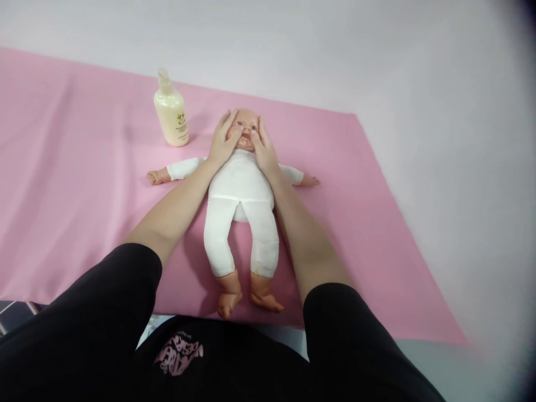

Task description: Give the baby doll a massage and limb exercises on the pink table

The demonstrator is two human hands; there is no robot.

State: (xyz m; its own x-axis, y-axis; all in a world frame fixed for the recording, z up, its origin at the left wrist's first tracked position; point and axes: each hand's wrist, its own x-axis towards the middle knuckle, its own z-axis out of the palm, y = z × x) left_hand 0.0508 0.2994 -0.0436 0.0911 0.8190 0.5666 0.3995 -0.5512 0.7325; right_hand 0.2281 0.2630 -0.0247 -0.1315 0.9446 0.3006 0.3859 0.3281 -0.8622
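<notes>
A baby doll (240,176) with a white cloth body lies on its back, head away from me and feet toward me. My left hand (223,138) rests along one side of the doll's head, fingers stretched out and thumb on the cheek beside the nose. Against the other side lies my right hand (265,146), its fingers also extended and the thumb near the mouth. Between both hands the doll's forehead, eyes and mouth show; the sides of its head are covered. Its arms spread outward beneath my wrists.
A cream-coloured pump bottle (171,114) stands upright to the left of the doll's head. Underneath everything is a pink cloth (355,223) covering the table, its near edge close to my body. A pale surface (439,139) lies beyond the cloth.
</notes>
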